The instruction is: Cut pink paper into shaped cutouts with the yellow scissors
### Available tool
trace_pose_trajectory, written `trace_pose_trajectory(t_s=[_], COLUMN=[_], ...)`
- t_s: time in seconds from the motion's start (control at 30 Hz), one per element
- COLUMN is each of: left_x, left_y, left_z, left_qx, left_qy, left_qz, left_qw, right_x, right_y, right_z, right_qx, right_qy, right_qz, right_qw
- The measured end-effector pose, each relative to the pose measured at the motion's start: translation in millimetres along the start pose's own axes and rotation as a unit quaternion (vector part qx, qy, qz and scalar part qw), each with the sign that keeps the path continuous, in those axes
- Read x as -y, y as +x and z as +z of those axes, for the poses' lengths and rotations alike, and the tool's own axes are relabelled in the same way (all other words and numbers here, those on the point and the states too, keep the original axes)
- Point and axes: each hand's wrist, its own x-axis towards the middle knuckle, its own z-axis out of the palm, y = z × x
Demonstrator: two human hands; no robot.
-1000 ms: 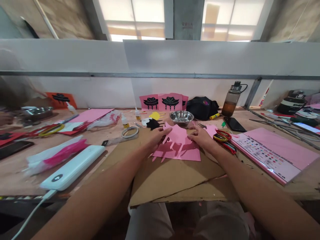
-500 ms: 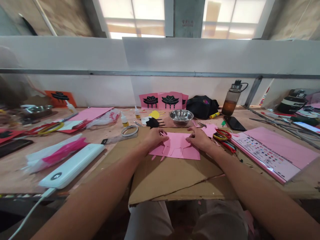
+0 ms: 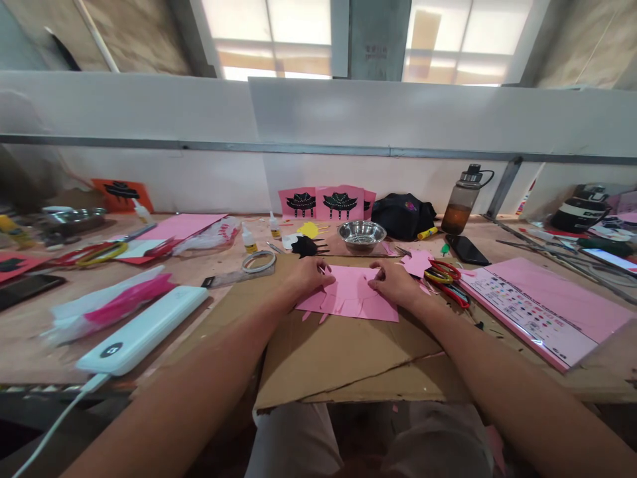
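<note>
A pink paper sheet (image 3: 365, 313) lies on brown cardboard in front of me. Over it is a pink paper cutout (image 3: 351, 289) with narrow legs, hard to tell from the sheet by colour. My left hand (image 3: 313, 277) pinches the cutout's left side, fingers bent. At its right side my right hand (image 3: 391, 280) has thumb and fingers closed on the edge. Pink paper strips (image 3: 322, 318) stick out past the sheet's lower left edge. A black paper cutout (image 3: 304, 246) lies beyond my left hand, and red- and yellow-handled scissors (image 3: 442, 272) rest right of my right hand.
Under the work lies cardboard (image 3: 343, 365). Behind are a metal bowl (image 3: 361, 234), glue bottles (image 3: 247, 239), a tape roll (image 3: 257, 261), a black cap (image 3: 404, 216) and a drink bottle (image 3: 460, 202). A white power bank (image 3: 144, 330) sits left, a printed packet (image 3: 532, 312) right.
My right hand has moved slightly left and down over the sheet, bringing the cutout's right side inward. The left hand stays nearly in place. The view has shifted slightly.
</note>
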Motion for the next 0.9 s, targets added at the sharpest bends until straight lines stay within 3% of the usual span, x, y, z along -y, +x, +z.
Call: trace_pose_trajectory(t_s=[0.9], left_x=[6.9], left_y=[6.6], left_z=[4.2], left_qx=[0.007], left_qy=[-0.003], left_qz=[-0.013], left_qw=[1.000], right_x=[-0.7], right_y=[-0.7], right_z=[3.1], right_qx=[-0.027], right_qy=[-0.004], right_qz=[0.007], right_qw=[1.000])
